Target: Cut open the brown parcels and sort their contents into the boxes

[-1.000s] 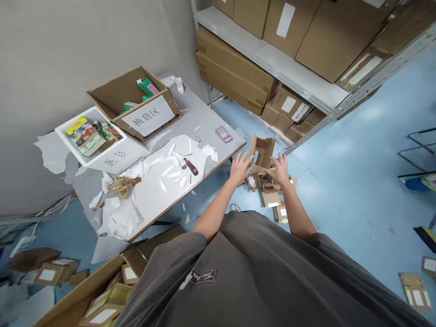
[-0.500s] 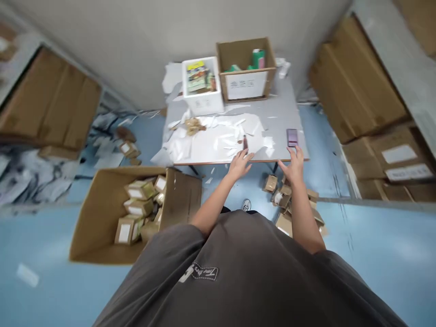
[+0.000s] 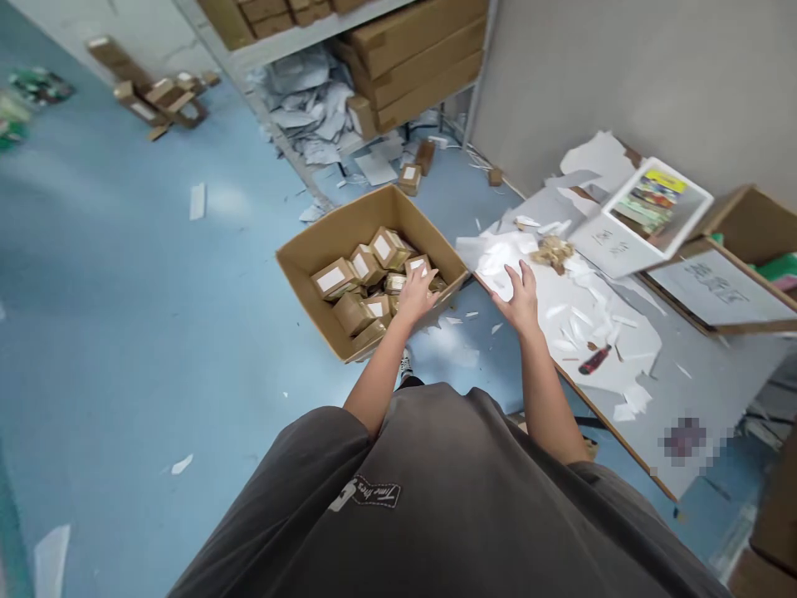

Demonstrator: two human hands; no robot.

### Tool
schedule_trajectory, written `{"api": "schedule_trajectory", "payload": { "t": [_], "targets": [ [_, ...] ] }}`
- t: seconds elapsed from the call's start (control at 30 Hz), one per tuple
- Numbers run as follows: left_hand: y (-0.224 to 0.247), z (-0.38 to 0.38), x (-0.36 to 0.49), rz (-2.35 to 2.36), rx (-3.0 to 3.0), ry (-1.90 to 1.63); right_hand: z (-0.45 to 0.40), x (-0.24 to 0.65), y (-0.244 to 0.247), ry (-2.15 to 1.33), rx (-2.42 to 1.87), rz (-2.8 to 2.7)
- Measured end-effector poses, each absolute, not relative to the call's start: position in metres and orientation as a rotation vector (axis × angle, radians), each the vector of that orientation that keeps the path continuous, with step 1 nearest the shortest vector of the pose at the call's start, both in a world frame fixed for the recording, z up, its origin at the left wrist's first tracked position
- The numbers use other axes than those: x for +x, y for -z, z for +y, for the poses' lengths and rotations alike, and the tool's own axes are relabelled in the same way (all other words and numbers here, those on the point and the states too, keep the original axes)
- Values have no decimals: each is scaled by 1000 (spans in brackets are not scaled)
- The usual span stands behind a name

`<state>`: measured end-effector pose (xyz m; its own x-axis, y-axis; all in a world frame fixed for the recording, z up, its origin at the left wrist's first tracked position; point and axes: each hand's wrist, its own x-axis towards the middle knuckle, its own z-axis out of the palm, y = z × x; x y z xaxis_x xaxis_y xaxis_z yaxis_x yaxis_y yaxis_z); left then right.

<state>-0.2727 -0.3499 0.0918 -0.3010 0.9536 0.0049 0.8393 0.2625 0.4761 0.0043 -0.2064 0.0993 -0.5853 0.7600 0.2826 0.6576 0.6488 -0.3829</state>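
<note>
My left hand [image 3: 418, 295] is over the right side of a large open carton [image 3: 299, 249], fingers apart, close above small taped boxes with white labels [image 3: 333, 277]. Whether it touches one of them I cannot tell. My right hand [image 3: 520, 296] hovers at the table's near left edge, fingers spread and holding nothing, beside crumpled white paper [image 3: 498, 257]. A red and black cutter [image 3: 595, 360] lies on the table [image 3: 703, 374] among paper scraps.
At the table's back stand a white box [image 3: 613, 245] with colourful packs and a brown carton [image 3: 722, 286] with green items. Shelving [image 3: 299, 41] with cartons rises behind. Small boxes [image 3: 168, 100] and scraps lie on the blue floor.
The view has turned left, so the large carton is now in front and the table to the right. My left hand has gone from the table edge to above the carton.
</note>
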Motion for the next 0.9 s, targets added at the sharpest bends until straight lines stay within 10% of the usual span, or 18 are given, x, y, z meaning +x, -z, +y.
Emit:
{"api": "schedule_trajectory", "payload": {
  "t": [0.37,0.9],
  "targets": [
    [-35,-385,-445,2436,1181,-482,-169,-229,-60,-448,-736,-2920],
    [216,-339,-360,1868,720,-87,-123,-258,214,-1155,-298,-3743]
  ]
}}
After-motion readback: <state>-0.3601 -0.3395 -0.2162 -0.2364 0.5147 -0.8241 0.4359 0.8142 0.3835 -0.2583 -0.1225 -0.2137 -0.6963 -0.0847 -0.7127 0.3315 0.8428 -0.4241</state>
